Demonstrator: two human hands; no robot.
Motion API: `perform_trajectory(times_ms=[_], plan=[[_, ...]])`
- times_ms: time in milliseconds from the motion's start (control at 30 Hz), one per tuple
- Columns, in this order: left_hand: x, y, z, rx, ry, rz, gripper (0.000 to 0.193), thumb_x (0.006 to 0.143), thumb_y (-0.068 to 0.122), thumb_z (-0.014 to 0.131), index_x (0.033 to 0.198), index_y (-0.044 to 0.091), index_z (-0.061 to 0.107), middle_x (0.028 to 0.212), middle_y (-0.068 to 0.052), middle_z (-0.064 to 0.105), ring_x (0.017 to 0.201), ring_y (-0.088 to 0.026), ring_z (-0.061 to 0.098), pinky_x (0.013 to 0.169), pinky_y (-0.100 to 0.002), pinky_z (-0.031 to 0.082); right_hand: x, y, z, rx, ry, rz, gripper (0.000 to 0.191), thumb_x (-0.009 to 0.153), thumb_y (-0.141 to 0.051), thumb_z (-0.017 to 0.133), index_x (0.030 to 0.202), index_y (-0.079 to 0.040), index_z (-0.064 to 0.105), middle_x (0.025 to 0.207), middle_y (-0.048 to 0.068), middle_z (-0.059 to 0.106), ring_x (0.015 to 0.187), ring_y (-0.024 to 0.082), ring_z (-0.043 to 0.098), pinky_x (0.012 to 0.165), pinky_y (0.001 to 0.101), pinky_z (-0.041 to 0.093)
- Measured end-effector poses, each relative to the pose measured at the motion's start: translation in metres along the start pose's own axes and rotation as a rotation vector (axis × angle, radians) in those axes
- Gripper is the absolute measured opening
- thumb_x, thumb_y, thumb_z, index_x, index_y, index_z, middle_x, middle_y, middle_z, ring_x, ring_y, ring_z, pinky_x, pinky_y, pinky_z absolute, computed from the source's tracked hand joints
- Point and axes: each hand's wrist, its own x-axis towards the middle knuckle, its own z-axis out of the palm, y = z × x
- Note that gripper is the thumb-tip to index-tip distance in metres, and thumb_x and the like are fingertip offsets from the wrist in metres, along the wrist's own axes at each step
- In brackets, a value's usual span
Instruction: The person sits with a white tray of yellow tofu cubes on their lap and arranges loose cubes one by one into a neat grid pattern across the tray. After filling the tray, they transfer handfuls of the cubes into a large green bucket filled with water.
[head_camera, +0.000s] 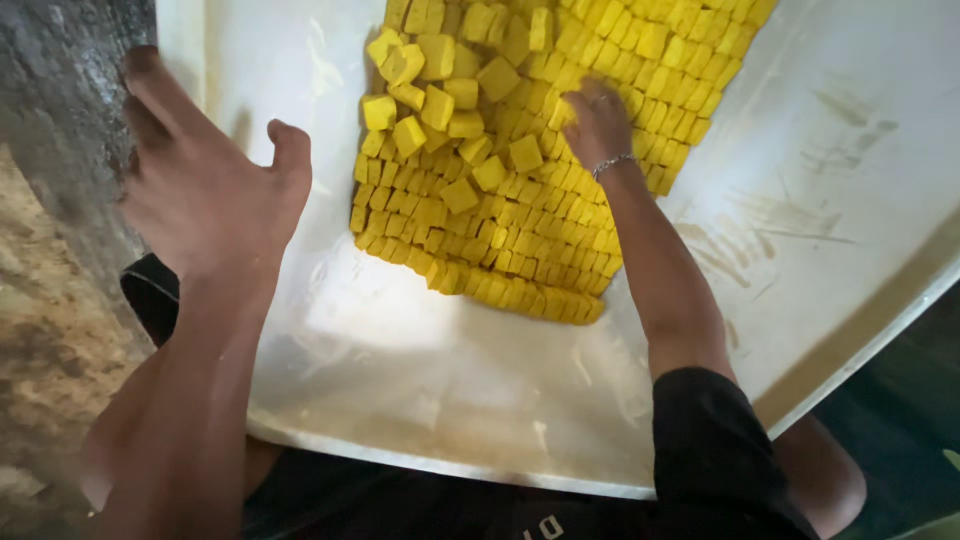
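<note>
- So, head view: our right hand (597, 120) rests fingers-down on the packed yellow cubes (520, 230), nothing pinched that we can see.
- Left hand (205, 190) is spread open, empty, at the white tray (400, 360) edge by the rough wall (60, 150).
- Probably best nudging loose cubes gently into the rows.

Nothing to report from my feed here: no packages, labels, signs or screens that I can see, only loose unwrapped stuff lying on a bare surface.
</note>
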Motion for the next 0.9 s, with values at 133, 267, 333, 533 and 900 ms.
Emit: perform_trajectory(times_ms=[133, 267, 333, 533, 900], plan=[[0.003, 0.002, -0.003, 0.004, 0.004, 0.006, 0.083, 0.090, 0.034, 0.075, 0.147, -0.004, 0.027, 0.127, -0.030, 0.060, 0.074, -0.040, 0.072, 0.059, -0.048, 0.061, 0.009, -0.009, 0.013, 0.064, -0.016, 0.167, 0.033, 0.079, -0.007, 0.077, 0.111, -0.004, 0.066, 0.119, 0.023, 0.062, 0.108, 0.040, 0.059, 0.087, 0.0489, 0.053], [0.003, 0.004, -0.003, -0.009, 0.039, 0.005, 0.084, 0.088, 0.034, 0.075, 0.148, -0.002, 0.029, 0.117, -0.026, 0.061, 0.074, -0.038, 0.072, 0.056, -0.046, 0.060, -0.002, -0.031, 0.024, 0.226, -0.208, 0.410, 0.026, 0.089, -0.020, 0.079, 0.105, -0.006, 0.065, 0.108, 0.014, 0.066, 0.103, 0.031, 0.066, 0.091, 0.0419, 0.056], [0.002, 0.004, 0.000, -0.040, 0.035, -0.014, 0.082, 0.088, 0.033, 0.074, 0.146, -0.004, 0.030, 0.111, -0.026, 0.062, 0.072, -0.038, 0.071, 0.053, -0.046, 0.059, -0.014, -0.044, 0.027, 0.250, -0.325, 0.444, 0.028, 0.094, -0.026, 0.076, 0.110, -0.005, 0.064, 0.109, 0.014, 0.067, 0.102, 0.031, 0.067, 0.090, 0.0395, 0.058], [0.002, 0.002, 0.007, 0.017, 0.092, -0.016, 0.074, 0.091, 0.040, 0.077, 0.135, -0.006, 0.040, 0.103, -0.021, 0.061, 0.075, -0.035, 0.071, 0.051, -0.046, 0.057, -0.042, -0.067, 0.018, -0.072, -0.185, -0.126, 0.050, 0.078, -0.027, 0.084, 0.118, -0.006, 0.062, 0.116, 0.019, 0.067, 0.107, 0.037, 0.065, 0.093, 0.0546, 0.052], [0.001, 0.005, 0.008, -0.031, 0.148, -0.020, 0.047, 0.087, 0.038, 0.078, 0.105, -0.001, 0.058, 0.093, -0.018, 0.063, 0.071, -0.035, 0.070, 0.050, -0.045, 0.057, -0.048, -0.079, 0.037, 0.068, -0.025, 0.090, 0.043, 0.090, -0.015, 0.084, 0.122, -0.008, 0.057, 0.127, 0.019, 0.062, 0.114, 0.037, 0.066, 0.097, 0.0425, 0.056]])
